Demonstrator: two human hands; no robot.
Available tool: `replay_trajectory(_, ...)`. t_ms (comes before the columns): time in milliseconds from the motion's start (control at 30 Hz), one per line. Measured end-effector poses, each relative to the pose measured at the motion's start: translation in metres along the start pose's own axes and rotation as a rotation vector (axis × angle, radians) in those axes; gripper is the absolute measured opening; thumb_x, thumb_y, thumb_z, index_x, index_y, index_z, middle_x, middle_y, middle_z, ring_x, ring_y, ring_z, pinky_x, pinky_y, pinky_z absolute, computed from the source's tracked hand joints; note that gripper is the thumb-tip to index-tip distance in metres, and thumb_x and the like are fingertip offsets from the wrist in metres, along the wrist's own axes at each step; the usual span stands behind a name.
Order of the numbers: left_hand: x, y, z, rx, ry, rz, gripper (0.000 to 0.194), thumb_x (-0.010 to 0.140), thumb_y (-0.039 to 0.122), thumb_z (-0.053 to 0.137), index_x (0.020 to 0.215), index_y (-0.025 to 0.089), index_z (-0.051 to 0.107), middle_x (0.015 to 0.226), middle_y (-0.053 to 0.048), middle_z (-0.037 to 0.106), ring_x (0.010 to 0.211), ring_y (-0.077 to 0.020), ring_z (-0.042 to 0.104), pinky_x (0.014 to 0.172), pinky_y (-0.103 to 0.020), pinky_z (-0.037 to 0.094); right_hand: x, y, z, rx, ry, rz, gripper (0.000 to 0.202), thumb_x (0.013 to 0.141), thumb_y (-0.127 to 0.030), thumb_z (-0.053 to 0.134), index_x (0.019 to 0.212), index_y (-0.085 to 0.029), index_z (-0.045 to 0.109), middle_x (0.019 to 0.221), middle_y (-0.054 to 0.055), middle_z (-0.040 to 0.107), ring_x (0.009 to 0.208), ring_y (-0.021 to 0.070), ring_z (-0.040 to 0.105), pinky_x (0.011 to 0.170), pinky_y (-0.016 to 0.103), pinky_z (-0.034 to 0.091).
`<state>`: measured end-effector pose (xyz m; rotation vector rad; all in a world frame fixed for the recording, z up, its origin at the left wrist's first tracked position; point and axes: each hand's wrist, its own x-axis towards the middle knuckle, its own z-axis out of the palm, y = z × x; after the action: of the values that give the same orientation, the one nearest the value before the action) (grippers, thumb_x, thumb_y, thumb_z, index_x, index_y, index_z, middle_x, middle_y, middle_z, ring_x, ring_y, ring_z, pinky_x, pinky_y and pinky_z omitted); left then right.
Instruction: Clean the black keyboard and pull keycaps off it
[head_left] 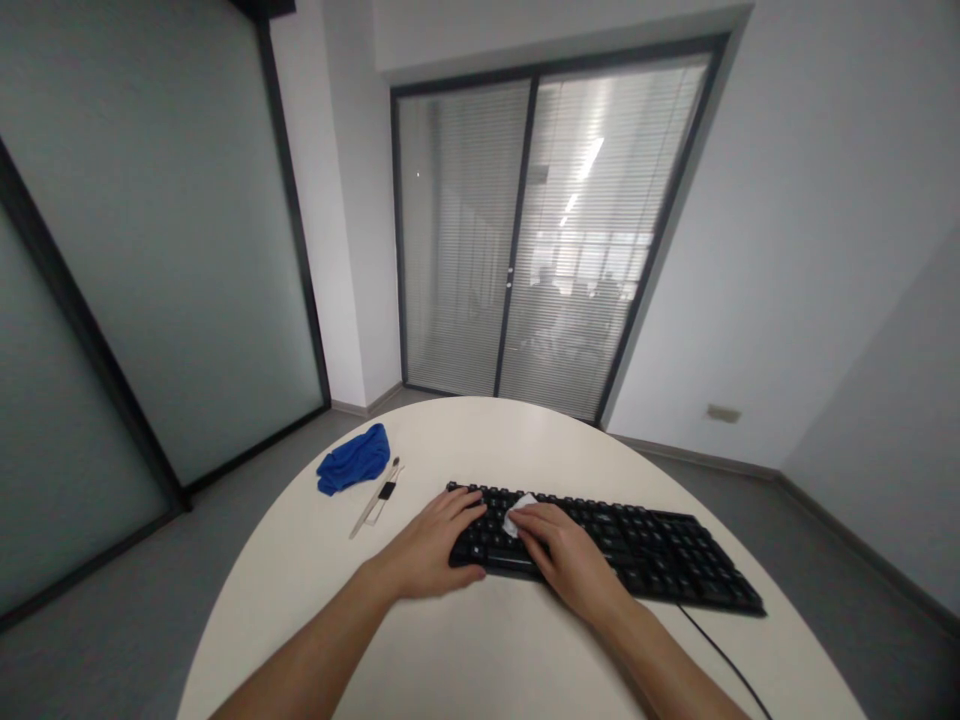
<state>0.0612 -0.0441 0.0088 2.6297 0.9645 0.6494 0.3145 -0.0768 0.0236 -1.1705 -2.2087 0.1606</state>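
Note:
A black keyboard (637, 545) lies at a slant on the round table. My left hand (427, 545) grips its left end, with the fingers over the keys and the thumb along the near edge. Pinched in my right hand (566, 555) is a crumpled white tissue (517, 515), pressed against the keys on the left half of the keyboard. My right fingers hide part of the tissue and the keys under it. A short gap separates the two hands.
On the pale table (300, 620), a blue cloth (355, 460) lies crumpled at the far left. Beside it are a thin pale-handled brush (367, 510) and a wire tool with a black grip (387, 491). The keyboard's cable (724, 655) runs toward the near right edge.

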Motion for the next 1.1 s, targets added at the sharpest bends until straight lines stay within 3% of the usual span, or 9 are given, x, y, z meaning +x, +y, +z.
replay_trajectory(167,0.0,-0.001,0.001,0.001,0.003,0.008,0.08,0.074,0.041,0.073,0.145,0.025,0.039,0.154,-0.009,0.035,0.142,-0.0319,0.028,0.118,-0.054,0.02,0.001,-0.005,-0.002,0.004,-0.044,0.021,0.024,0.091,-0.015,0.05,0.103,-0.021,0.07,0.099,0.007,0.071,0.097,0.0213,0.062,0.088,0.036,0.052)
replay_trajectory(367,-0.001,-0.001,0.001,-0.012,0.002,-0.003,0.078,0.075,0.04,0.072,0.145,0.025,0.04,0.154,-0.008,0.035,0.142,-0.031,0.028,0.119,-0.052,0.021,0.002,-0.005,0.009,-0.008,0.051,0.038,0.031,0.094,-0.014,0.046,0.115,-0.02,0.067,0.116,0.009,0.067,0.112,0.022,0.059,0.101,0.039,0.047)
replay_trajectory(533,-0.001,-0.002,0.001,-0.011,-0.006,-0.004,0.08,0.075,0.041,0.073,0.145,0.025,0.039,0.154,-0.009,0.034,0.143,-0.0316,0.027,0.118,-0.053,0.021,0.004,-0.007,0.008,0.002,0.013,0.041,0.029,0.091,-0.013,0.05,0.11,-0.022,0.069,0.102,0.007,0.071,0.102,0.0213,0.062,0.091,0.036,0.052)
replay_trajectory(700,-0.002,-0.002,0.001,-0.012,0.003,-0.005,0.079,0.076,0.042,0.072,0.145,0.026,0.039,0.155,-0.008,0.034,0.143,-0.0311,0.026,0.119,-0.053,0.021,0.006,-0.008,0.014,0.029,0.097,0.017,0.03,0.092,-0.012,0.048,0.11,-0.024,0.069,0.113,0.008,0.066,0.106,0.0209,0.06,0.096,0.037,0.05)
replay_trajectory(933,-0.001,-0.002,0.002,-0.004,-0.011,-0.011,0.078,0.076,0.043,0.072,0.145,0.025,0.04,0.155,-0.008,0.034,0.143,-0.0308,0.026,0.118,-0.052,0.022,0.008,-0.023,0.011,-0.049,-0.004,0.039,0.024,0.088,-0.012,0.053,0.097,-0.022,0.072,0.1,0.006,0.067,0.099,0.0207,0.058,0.088,0.034,0.05)
replay_trajectory(1100,-0.002,-0.003,0.002,-0.004,-0.006,-0.007,0.079,0.075,0.041,0.073,0.145,0.025,0.039,0.155,-0.008,0.034,0.143,-0.0308,0.027,0.119,-0.052,0.022,0.007,-0.019,0.007,-0.06,0.002,0.034,0.023,0.089,-0.012,0.052,0.097,-0.021,0.071,0.096,0.006,0.067,0.096,0.0209,0.058,0.086,0.034,0.051)
